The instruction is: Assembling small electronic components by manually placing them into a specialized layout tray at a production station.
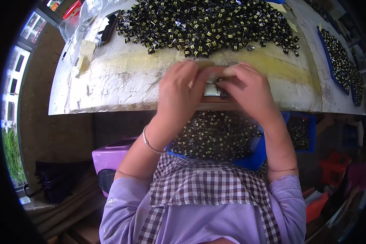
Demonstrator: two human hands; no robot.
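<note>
Silver ribbed metallic block [211, 89] lies between your left hand [179, 87] and right hand [251, 88], perhaps for easy reach; fingers bend narrow, holding I cannot tell what.

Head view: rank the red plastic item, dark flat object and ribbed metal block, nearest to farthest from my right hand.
1. Ribbed metal block: just left of your right hand.
2. Dark flat object: upper left.
3. Red plastic item: farther left, higher up.
</note>
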